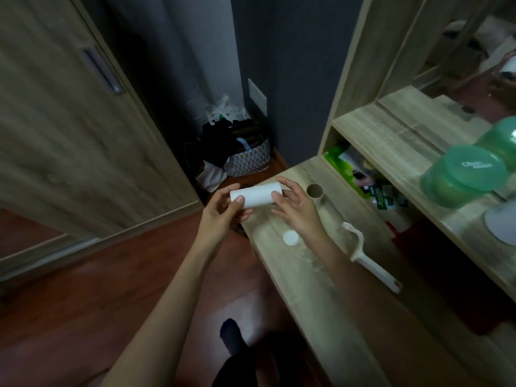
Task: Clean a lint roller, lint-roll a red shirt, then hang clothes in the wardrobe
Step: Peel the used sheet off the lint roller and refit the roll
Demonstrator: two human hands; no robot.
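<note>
A white lint roll [258, 195] is held crosswise above the near corner of the wooden desk [321, 275]. My left hand [223, 210] grips its left end, thumb on top. My right hand [296, 205] pinches its right end with thumb and fingertips. On the desk lie the white lint roller handle [368, 261], without a roll on it, and a small white round cap [291, 237]. An empty brown cardboard core [315, 192] stands upright just right of my right hand. No red shirt is in view.
A wooden wardrobe door [69, 121] stands at the left. A patterned basket [248, 160] with dark clothes sits on the floor in the corner. Green lidded containers [463, 174] stand on the shelf at the right, with green packets [349, 169] in the compartment below.
</note>
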